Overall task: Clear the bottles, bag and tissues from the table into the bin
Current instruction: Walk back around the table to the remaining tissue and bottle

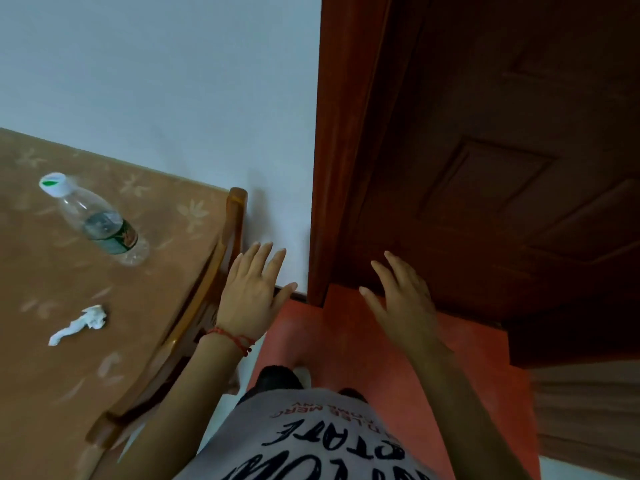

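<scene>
A clear plastic bottle [98, 221] with a white cap and a green label stands on the table [156, 271], which wears a brown flowered cloth, at the left. A crumpled white tissue [80, 323] lies on the cloth nearer to me. My left hand [252, 292] hovers just past the table's right edge with its fingers spread and holds nothing. My right hand [403, 296] is out in front of the door, fingers straight, also empty. No bin and no bag are in view.
A wooden chair back [211, 289] runs along the table's right edge. A white wall [173, 81] stands behind. A dark brown door [502, 168] and its frame fill the right side. The floor [363, 341] below me is red.
</scene>
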A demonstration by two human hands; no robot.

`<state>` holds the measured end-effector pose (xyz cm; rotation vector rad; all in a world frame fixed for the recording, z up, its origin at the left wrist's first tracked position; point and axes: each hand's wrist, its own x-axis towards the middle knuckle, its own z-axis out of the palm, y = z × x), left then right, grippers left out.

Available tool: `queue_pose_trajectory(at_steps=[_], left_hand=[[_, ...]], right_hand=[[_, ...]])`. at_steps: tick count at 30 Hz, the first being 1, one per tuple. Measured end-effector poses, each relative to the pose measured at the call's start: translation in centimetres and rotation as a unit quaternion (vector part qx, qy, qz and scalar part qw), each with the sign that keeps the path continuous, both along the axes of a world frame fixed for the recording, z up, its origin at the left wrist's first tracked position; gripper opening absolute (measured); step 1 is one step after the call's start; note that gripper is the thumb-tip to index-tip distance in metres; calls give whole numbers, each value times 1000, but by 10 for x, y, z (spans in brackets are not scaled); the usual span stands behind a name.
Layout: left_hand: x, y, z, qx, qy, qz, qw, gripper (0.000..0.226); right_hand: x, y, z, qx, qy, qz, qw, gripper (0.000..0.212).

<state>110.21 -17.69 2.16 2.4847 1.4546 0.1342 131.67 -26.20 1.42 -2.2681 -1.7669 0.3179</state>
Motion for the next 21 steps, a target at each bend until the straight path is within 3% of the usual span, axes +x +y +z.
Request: queue_pose_trajectory(at_steps=[10, 21], left_hand=[[-5, 44, 19, 19, -24, 77, 997, 69], [-30, 41, 27, 32, -22, 314, 949, 61]], right_hand=[[-7, 88, 21, 45, 19, 91, 995, 47], [-31, 181, 30, 40, 45, 321, 945, 47]])
